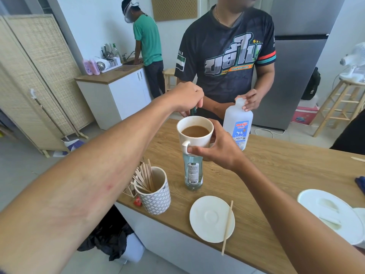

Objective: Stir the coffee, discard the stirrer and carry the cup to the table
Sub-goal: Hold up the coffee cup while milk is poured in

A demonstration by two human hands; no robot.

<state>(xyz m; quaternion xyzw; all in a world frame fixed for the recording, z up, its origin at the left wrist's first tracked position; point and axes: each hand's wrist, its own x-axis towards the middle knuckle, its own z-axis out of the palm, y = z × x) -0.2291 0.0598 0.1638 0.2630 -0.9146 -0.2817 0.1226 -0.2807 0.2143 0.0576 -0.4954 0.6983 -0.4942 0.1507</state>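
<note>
Now my right grip [219, 151] wraps the cup [194, 135] of coffee, held just above the bench [276, 184]. My left grip [187, 97] pinches what may be a stirrer [193, 111] at its far rim. Stirring seems in hand; next, drop it in the bin [110, 240], near left.

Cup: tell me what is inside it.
Light brown coffee fills the cup partway. Nothing else shows in it; the dark stick pinched by the left hand passes behind the far rim, its tip hidden.
</note>
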